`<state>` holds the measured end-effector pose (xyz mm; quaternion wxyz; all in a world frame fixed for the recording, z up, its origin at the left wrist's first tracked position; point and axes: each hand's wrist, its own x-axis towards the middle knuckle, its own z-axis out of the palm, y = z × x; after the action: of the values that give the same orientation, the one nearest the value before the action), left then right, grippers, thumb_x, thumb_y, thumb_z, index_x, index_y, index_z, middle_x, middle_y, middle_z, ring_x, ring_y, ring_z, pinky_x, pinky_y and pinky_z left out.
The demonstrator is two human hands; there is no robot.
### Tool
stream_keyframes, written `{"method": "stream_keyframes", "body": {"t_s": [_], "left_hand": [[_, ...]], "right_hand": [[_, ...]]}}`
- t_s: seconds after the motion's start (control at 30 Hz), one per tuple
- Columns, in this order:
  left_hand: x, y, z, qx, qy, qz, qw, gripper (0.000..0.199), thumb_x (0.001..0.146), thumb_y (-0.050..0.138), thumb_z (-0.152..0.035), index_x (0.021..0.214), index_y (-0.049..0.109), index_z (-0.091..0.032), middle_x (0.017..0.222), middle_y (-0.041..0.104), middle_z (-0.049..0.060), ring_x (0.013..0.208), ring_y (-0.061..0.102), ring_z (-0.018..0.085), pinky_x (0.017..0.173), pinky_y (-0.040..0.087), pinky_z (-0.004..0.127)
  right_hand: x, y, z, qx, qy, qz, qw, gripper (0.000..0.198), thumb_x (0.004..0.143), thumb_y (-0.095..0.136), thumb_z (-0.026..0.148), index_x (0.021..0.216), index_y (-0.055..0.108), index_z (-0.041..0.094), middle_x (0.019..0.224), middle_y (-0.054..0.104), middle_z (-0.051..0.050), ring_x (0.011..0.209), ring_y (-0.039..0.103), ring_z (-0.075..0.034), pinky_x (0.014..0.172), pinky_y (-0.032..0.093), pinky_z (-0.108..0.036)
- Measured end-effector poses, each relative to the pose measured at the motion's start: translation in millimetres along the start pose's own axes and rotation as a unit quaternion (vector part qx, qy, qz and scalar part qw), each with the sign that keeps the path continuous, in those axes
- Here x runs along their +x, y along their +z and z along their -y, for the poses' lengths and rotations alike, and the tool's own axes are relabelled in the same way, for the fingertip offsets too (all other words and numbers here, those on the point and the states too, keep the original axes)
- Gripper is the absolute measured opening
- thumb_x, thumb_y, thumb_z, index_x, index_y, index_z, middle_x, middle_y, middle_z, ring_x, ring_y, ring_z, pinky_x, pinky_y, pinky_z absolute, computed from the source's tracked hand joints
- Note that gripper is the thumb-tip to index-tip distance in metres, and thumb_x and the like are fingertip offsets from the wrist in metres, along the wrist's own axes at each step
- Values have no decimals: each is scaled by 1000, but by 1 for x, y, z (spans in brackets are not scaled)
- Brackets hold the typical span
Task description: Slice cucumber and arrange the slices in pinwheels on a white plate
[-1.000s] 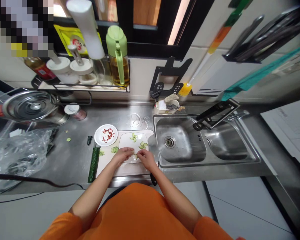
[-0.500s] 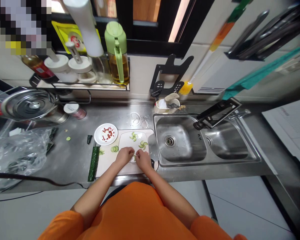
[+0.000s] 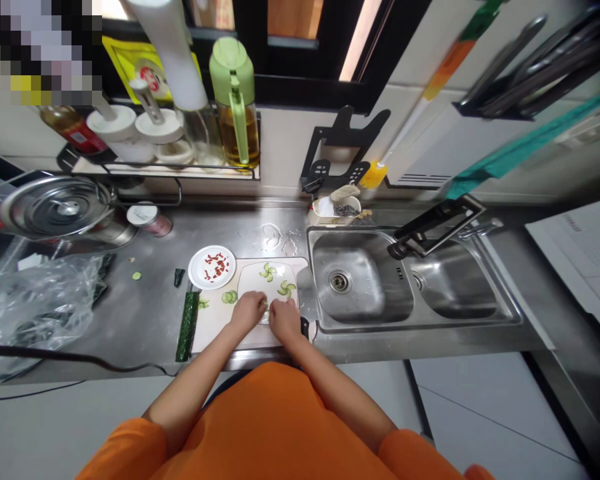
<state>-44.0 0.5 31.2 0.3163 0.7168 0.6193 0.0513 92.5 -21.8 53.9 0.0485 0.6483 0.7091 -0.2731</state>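
White plate (image 3: 251,279): at its near edge, the right hand (image 3: 284,320) has curled toward the left hand (image 3: 249,311) — fine work, seemingly, but grasps can't be told; cucumber slices (image 3: 289,287) fan near its right edge.

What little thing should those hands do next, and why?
Perhaps the left hand and right hand should gently fan out anything beneath them: they're close together over the near part of the squarish white plate, and two fans of cucumber slices already lie beyond. What the hands hold is hidden.
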Motion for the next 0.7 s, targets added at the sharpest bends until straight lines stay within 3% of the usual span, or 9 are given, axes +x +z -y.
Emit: {"method": "stream_keyframes", "body": {"t_s": [0.13, 0.43, 0.7], "left_hand": [[-3, 1, 1, 15, 9, -18, 1000, 18, 81, 52, -20, 95, 63, -18, 87, 64, 6, 88, 55, 21, 78, 40, 30], [-9, 1, 10, 4, 80, -49, 996, 19, 88, 48, -23, 84, 66, -18, 82, 63, 7, 86, 55, 20, 80, 42, 31], [-27, 2, 17, -1, 197, -85, 977, 25, 86, 46, -14, 96, 69, -18, 100, 67, 8, 91, 55, 19, 84, 44, 33]], "right_hand": [[0, 2, 0, -17, -15, -4, 1000, 19, 92, 41, 22, 95, 60, 19, 97, 65, -10, 105, 45, -27, 75, 32, -33], [-5, 5, -11, -7, -47, -37, 998, 20, 91, 44, 22, 92, 64, 19, 96, 63, -8, 99, 44, -25, 73, 32, -33], [-22, 12, -27, -9, -165, -60, 984, 28, 88, 45, 16, 108, 63, 22, 114, 61, -7, 104, 39, -24, 80, 34, -34]]}}
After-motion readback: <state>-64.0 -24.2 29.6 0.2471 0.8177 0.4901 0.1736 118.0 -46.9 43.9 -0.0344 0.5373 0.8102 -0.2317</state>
